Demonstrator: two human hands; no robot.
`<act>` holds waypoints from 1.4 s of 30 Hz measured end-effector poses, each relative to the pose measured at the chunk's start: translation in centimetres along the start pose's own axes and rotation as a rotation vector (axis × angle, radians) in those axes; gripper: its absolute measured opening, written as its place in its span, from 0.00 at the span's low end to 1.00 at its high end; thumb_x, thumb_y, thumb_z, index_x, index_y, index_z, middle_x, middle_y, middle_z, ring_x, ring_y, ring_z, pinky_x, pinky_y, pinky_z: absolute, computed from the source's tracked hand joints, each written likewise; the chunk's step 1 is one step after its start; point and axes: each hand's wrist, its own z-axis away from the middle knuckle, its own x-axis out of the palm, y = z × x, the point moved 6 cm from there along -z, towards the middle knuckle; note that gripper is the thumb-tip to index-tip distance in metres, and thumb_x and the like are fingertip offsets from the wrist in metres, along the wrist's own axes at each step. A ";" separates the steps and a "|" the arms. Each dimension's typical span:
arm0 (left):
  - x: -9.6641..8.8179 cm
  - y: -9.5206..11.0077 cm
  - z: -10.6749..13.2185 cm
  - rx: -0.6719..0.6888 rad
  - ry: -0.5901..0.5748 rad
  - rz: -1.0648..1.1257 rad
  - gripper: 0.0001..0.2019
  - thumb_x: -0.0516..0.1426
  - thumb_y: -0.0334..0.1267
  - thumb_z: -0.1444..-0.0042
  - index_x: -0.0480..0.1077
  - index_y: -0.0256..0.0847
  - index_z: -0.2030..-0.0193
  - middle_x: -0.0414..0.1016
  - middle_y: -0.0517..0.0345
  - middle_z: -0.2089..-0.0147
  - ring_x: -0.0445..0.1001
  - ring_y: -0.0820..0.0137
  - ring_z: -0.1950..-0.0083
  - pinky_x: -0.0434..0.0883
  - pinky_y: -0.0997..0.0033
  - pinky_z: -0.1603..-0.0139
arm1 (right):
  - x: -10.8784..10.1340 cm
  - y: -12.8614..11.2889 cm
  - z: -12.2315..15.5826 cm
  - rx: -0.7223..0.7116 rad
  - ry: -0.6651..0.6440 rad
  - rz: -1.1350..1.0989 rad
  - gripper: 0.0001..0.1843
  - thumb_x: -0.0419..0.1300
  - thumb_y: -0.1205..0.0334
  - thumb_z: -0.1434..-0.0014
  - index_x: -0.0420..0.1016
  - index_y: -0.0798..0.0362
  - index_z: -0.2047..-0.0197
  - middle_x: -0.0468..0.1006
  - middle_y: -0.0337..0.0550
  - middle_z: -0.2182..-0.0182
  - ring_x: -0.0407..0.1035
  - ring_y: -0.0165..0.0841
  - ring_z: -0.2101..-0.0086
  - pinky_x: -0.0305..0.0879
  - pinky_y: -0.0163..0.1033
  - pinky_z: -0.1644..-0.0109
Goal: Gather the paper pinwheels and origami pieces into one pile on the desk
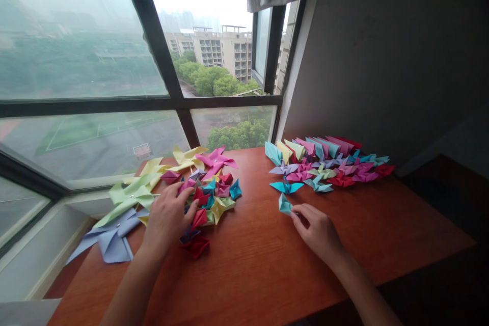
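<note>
Firstly, left hand: we rest it palm down on the mixed pile, fingers spread and released, gripping nothing.
Left-hand contact: our fingertips touch a red folded piece at the near edge of the mixed pile.
Right hand: we pinch the lower corner of the teal folded piece between thumb and forefinger; the other fingers curl under.
Teal folded piece position: it sits on the counter, just in front of the teal crane and well apart from the mixed pile.
Mixed pile contents: small folded shapes in red, pink, teal, yellow and purple, heaped left of the counter's centre.
Dark red piece: it lies on the counter at the pile's near edge, just beside our left wrist.
Pinwheels: the lavender pinwheel, green pinwheel, yellow pinwheel and magenta pinwheel lie along the window side of the pile.
Crane row: many-coloured folded cranes stand ranked at the rear right, near the wall.
Window: it runs behind the counter's left and rear edges.
</note>
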 end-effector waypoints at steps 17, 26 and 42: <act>0.8 -3.0 0.9 -0.134 0.108 -0.096 0.22 0.52 0.47 0.39 0.69 0.39 0.43 0.60 0.39 0.34 0.61 0.48 0.34 0.64 0.48 0.39 | 6.9 -15.6 -10.9 -0.163 -0.011 -0.292 0.10 0.57 0.67 0.40 0.77 0.50 0.57 0.80 0.42 0.63 0.72 0.33 0.67 0.67 0.37 0.59; -0.6 -1.1 2.0 -0.109 0.136 0.093 0.19 0.52 0.44 0.39 0.68 0.42 0.44 0.65 0.43 0.38 0.64 0.50 0.36 0.64 0.48 0.37 | 7.4 -16.1 -8.4 -0.175 -0.090 -0.431 0.17 0.56 0.67 0.40 0.74 0.50 0.48 0.79 0.43 0.58 0.72 0.31 0.68 0.70 0.36 0.60; 1.9 17.7 -1.5 0.243 -0.111 0.643 0.25 0.55 0.39 0.40 0.59 0.45 0.35 0.62 0.45 0.34 0.65 0.55 0.34 0.67 0.53 0.37 | -5.9 6.1 -1.6 0.243 0.263 -0.127 0.19 0.56 0.54 0.41 0.75 0.53 0.50 0.78 0.53 0.53 0.75 0.41 0.56 0.76 0.39 0.67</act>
